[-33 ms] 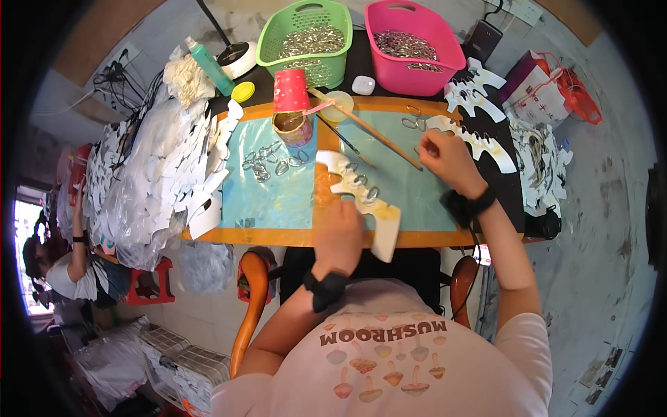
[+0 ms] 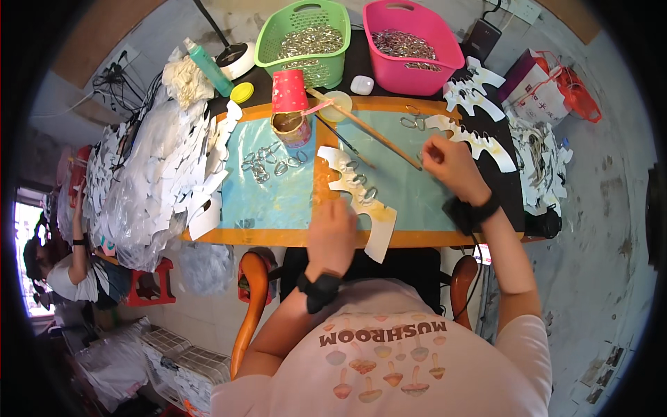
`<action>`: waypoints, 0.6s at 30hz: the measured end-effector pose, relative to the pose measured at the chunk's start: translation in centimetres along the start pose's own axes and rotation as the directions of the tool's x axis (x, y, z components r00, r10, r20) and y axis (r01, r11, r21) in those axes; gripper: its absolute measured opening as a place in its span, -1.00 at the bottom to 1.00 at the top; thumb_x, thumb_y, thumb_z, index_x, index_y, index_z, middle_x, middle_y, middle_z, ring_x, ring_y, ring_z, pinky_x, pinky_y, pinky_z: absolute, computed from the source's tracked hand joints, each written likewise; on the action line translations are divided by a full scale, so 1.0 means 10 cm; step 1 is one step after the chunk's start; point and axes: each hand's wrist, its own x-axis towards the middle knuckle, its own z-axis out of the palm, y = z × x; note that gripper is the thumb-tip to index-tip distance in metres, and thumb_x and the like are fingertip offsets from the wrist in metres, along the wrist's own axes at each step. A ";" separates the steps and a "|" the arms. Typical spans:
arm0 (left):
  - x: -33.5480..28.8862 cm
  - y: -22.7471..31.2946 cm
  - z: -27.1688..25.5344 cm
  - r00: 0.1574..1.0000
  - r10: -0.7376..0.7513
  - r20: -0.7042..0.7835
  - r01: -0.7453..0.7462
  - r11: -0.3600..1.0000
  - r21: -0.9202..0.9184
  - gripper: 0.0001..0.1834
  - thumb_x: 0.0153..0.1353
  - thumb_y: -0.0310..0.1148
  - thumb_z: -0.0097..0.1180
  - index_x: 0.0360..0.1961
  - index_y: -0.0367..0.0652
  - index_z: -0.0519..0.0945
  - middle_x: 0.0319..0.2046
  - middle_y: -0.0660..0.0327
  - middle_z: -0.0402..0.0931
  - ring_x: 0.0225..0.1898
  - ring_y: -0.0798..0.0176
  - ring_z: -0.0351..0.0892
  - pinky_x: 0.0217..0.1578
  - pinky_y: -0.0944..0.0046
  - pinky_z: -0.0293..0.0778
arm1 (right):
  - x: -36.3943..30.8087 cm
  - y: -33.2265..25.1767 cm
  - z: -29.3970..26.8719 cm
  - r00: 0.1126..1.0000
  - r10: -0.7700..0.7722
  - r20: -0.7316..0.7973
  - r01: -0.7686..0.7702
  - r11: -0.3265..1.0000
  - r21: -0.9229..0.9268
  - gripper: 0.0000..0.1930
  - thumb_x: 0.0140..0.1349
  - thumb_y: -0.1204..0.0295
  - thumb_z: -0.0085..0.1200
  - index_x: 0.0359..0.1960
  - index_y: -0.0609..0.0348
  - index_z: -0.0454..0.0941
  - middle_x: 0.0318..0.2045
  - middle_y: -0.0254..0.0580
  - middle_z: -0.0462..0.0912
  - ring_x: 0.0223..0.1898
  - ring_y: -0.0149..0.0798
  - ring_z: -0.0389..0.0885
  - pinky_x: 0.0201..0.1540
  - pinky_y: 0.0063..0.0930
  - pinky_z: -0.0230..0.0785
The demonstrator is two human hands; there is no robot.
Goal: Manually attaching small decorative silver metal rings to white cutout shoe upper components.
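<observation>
A white scalloped cut-out strip (image 2: 379, 233), yellow-stained along its tabs, lies across the mat's middle with several silver oval rings (image 2: 359, 179) on the tabs. My left hand (image 2: 332, 236), slightly blurred, is closed at the strip's left edge and grips it. Over the mat's right side, my right hand (image 2: 455, 170) is raised in a pinch; whatever its fingertips hold is too small to make out. Loose oval rings (image 2: 261, 171) lie on the left of the blue mat (image 2: 271, 208). A similar ringed strip (image 2: 486, 144) rests beyond my right hand.
A pot (image 2: 292, 131) and red dotted cup (image 2: 288, 90) stand at mid-back, near a wooden stick (image 2: 382, 137) and thin brush (image 2: 347, 144). Green (image 2: 306, 14) and pink (image 2: 417, 76) baskets hold metal pieces. White cut-outs (image 2: 201, 174) pile up left. Another person (image 2: 73, 271) is far left.
The strip and my left hand have shifted slightly left, the strip's near end most. My right hand has moved slightly right and nearer me.
</observation>
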 end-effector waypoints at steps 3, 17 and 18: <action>-0.01 -0.12 -0.13 0.972 -0.023 -0.234 -0.003 0.994 -0.111 -0.75 0.16 -0.27 0.33 -0.35 -0.16 0.50 -0.38 0.08 0.50 -0.35 -0.01 0.52 -0.36 0.05 0.43 | -0.38 -0.05 -0.09 0.993 0.077 0.091 -0.091 0.982 0.163 -0.86 0.30 0.42 0.15 -0.26 0.25 0.64 -0.53 -0.39 0.60 -0.53 -0.61 0.51 -0.44 -0.64 0.36; -0.07 0.28 0.19 0.988 -0.141 0.070 0.152 0.967 -0.206 -0.68 0.05 -0.26 0.45 -0.47 -0.17 0.51 -0.46 0.09 0.49 -0.32 -0.05 0.55 -0.35 0.03 0.46 | -0.73 -0.22 0.59 0.980 0.166 0.113 -0.199 0.733 0.651 -0.87 0.29 0.55 0.21 -0.16 0.31 0.62 -0.38 -0.31 0.70 -0.35 -0.54 0.64 -0.27 -0.65 0.52; -0.07 0.30 0.15 0.979 -0.180 0.097 0.197 0.956 -0.217 -0.69 0.05 -0.27 0.44 -0.47 -0.17 0.51 -0.45 0.10 0.50 -0.32 -0.05 0.55 -0.34 0.03 0.46 | -0.74 -0.24 0.59 0.974 0.190 0.120 -0.220 0.696 0.683 -0.86 0.30 0.55 0.21 -0.15 0.32 0.62 -0.37 -0.31 0.70 -0.34 -0.54 0.64 -0.26 -0.65 0.52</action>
